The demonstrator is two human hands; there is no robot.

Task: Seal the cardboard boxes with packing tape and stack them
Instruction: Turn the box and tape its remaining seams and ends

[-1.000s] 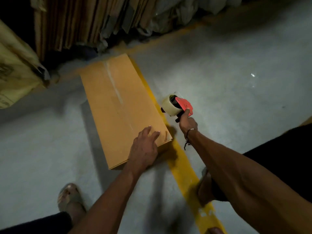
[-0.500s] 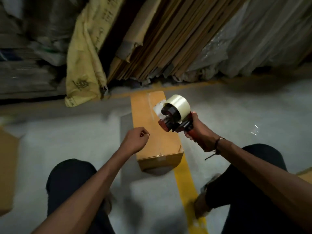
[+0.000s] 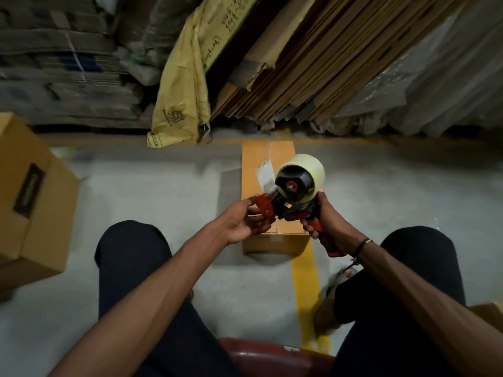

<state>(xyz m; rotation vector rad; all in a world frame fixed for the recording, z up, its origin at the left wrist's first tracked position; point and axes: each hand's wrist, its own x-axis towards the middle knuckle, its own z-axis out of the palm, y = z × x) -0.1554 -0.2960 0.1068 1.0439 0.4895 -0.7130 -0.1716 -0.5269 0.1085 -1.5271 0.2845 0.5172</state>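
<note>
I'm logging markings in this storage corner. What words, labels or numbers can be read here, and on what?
"COLUBI", cut off, printed along the bottom edge of the yellow sack.
Handwriting and numbers higher on the sack: too blurred to read.
Printed logo low on the sack: illegible.
Dark label on the cardboard box at left: too dim to read.
Tape dispenser and the long box beneath it: no readable text.

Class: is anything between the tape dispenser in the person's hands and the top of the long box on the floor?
Nothing visible: the tape dispenser is held above the long box's bare top.
</note>
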